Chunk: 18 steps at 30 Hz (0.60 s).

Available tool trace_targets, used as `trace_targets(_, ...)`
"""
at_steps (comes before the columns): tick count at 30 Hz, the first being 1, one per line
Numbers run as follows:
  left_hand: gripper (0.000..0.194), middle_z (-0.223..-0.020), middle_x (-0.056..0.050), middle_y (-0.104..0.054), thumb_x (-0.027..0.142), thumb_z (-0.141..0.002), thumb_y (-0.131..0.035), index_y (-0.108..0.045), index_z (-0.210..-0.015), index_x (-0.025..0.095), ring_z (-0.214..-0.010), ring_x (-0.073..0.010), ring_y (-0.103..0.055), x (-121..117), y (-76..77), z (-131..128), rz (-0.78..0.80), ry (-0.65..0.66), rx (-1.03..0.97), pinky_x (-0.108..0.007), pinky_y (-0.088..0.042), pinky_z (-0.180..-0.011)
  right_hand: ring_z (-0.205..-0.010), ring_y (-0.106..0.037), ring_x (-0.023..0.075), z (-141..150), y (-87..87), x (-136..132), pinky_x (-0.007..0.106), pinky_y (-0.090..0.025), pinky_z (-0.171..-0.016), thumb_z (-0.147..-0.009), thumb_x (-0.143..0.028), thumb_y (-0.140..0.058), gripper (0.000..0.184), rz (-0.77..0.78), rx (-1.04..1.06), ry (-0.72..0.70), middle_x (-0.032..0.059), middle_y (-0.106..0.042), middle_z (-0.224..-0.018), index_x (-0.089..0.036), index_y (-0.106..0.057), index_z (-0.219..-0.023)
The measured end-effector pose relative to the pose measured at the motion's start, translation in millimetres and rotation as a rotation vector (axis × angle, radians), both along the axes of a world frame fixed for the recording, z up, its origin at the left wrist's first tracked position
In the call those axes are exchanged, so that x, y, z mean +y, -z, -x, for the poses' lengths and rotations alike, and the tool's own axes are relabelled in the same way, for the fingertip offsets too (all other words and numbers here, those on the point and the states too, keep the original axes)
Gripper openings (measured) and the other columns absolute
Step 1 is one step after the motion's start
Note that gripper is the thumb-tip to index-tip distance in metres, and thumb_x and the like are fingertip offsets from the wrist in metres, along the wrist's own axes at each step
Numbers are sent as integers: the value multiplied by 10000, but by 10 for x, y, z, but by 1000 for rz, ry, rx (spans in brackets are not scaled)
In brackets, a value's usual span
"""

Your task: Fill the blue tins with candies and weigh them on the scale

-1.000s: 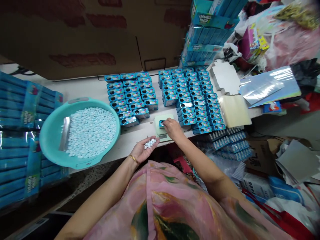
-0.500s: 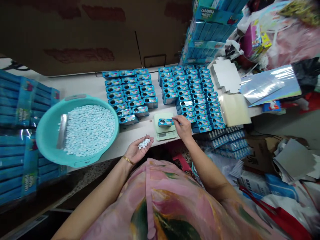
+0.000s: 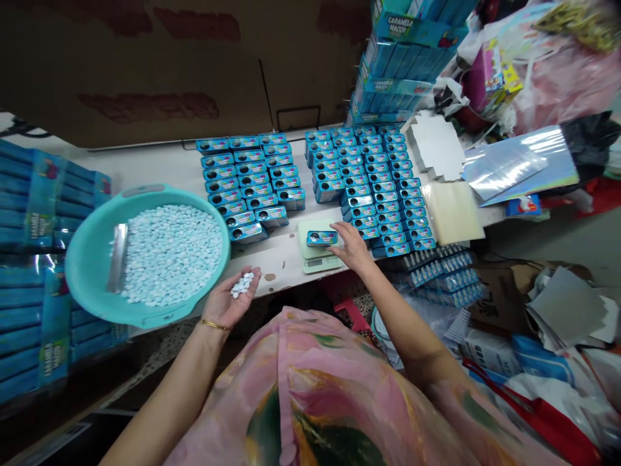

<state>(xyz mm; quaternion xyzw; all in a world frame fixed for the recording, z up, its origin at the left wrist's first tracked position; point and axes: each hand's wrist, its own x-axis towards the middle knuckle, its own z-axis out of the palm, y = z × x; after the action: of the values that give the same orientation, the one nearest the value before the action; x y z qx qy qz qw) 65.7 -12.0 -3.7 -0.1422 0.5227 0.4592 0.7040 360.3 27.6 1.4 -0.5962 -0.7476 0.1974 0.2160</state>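
Observation:
My left hand (image 3: 233,298) is cupped palm up near the table's front edge, holding a small heap of white candies (image 3: 242,285). It is close to the turquoise basin (image 3: 77,288), which contains many pale blue-white candies (image 3: 169,255) and a metal scoop (image 3: 117,259). A small blue tin (image 3: 322,239) lies on a pale green kitchen scale (image 3: 303,228). At the tin's right end is my right hand (image 3: 353,247), thumb and fingers spread on either side; whether they touch the tin is unclear.
Rows of blue tins (image 3: 252,173) stand behind the scale, with more rows (image 3: 369,188) to the right. Blue display boxes (image 3: 398,58) are stacked at the back right. More blue packs (image 3: 43,220) rise on the left. White card (image 3: 436,145) and clear sheets (image 3: 456,213) lie at right.
My left hand has moved left toward the basin with the candies. My right hand's fingers have spread from a pinch at the tin's corner to around its end.

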Motion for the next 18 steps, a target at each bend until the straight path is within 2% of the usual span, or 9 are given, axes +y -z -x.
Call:
trace_targets(3,197,-844,-163,-637,50,-783,-400,-593,-819,39,-840,-210,-615,-10,4,88,-6,-14,27,-280,-544,-680,-1062,-410,221,73,28,57,364,-375,-892,-704,-241,-599,519,63,-123,-47,74,-447,-1187,-196,-424,-1191)
trace_targets(9,205,-804,-153,-644,41,-784,-387,-592,-791,50,-812,-204,-622,-121,23,148,25,-66,14,-286,-548,-662,-941,-434,223,270,26,66,340,-412,-812,-761,-203,-512,395,123,-299,-107,69,-523,-1066,-185,-458,-1152)
trace_targets(13,194,-803,-163,-641,36,-781,-397,-591,-781,40,-804,-206,-624,-165,29,149,40,-88,6,-282,-547,-668,-962,-415,223,669,44,172,325,-432,-782,-786,-199,-458,392,90,-314,-201,70,-504,-1105,-194,-438,-1178)
trace_targets(18,187,-819,-164,-637,38,-781,-401,-588,-788,39,-804,-208,-623,-162,10,128,50,-102,18,-281,-549,-667,-1021,-392,212,1204,323,471,313,-456,-738,-827,-170,-356,403,77,-257,-174,67,-444,-1202,-210,-393,-1227)
